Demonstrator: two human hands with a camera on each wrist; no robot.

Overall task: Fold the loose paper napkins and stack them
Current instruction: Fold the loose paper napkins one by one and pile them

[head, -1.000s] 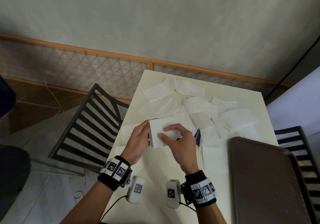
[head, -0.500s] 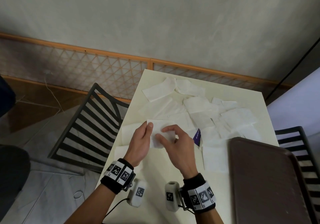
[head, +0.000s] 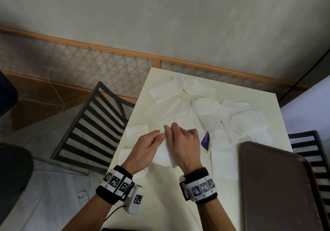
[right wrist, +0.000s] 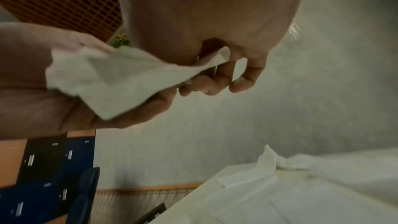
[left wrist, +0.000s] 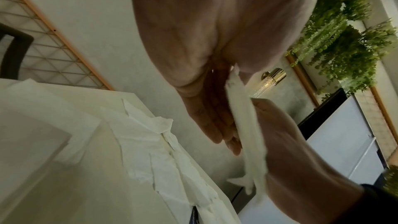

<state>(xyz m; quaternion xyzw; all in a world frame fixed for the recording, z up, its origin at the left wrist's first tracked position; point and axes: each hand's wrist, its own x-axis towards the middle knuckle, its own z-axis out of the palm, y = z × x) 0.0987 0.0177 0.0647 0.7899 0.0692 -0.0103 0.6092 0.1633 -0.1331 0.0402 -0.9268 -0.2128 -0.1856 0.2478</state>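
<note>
Both hands hold one white napkin (head: 163,155) above the cream table (head: 160,204), near its left edge. My left hand (head: 159,135) pinches the napkin's far corner between thumb and fingers. My right hand (head: 169,130) is pressed close beside it, fingers curled over the same edge. In the left wrist view the napkin (left wrist: 245,134) shows edge-on between my left fingers (left wrist: 215,125) and the right hand (left wrist: 301,159). The right wrist view shows the napkin (right wrist: 120,77) hanging folded from my curled right fingers (right wrist: 215,81). Several loose napkins (head: 205,109) lie scattered across the far half of the table.
A dark brown tray (head: 276,186) fills the table's near right. A purple packet (head: 205,140) lies among the napkins beside my right hand. Flat napkins (head: 223,163) lie by the tray and at the left edge (head: 137,132). Black slatted chairs stand left (head: 92,123) and right (head: 307,147).
The hands have come together: the napkin, earlier held wide between them, is now gathered narrow between both hands and hangs toward me.
</note>
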